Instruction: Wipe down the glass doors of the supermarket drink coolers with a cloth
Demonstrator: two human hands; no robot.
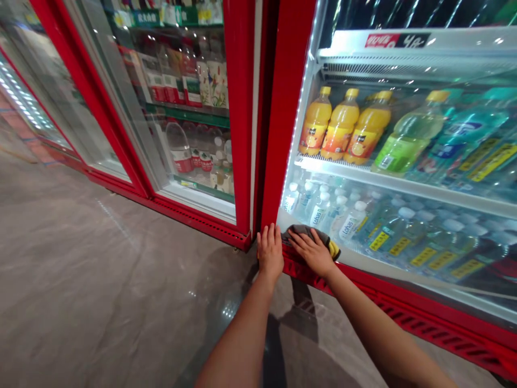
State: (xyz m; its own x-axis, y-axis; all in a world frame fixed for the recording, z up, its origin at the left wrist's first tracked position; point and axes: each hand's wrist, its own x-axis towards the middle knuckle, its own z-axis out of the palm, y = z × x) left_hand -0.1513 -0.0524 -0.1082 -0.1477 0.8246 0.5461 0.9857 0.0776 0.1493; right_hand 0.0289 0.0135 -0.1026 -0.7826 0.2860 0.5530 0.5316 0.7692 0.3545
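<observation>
Low on the red-framed drinks fridge [278, 134], my right hand [314, 253] holds a dark grey cleaning cloth [297, 231] with a yellow part [333, 248] showing. It presses the cloth against the bottom left corner of the glass and the lower frame, its fingers spread over it. My left hand [270, 252] lies flat on the frame's bottom left corner, fingers stretched upward, with nothing seen in it. Behind the glass by my hands stand several clear water bottles [318, 211] with white caps.
Yellow juice bottles [315, 123] and other drinks fill the shelf above. To the left, a second red fridge [238, 134] with bottles and cartons stands beside a narrow gap. Grey, shiny floor [121, 280] spreads at the lower left. A slotted red vent [428, 326] runs along the fridge's base.
</observation>
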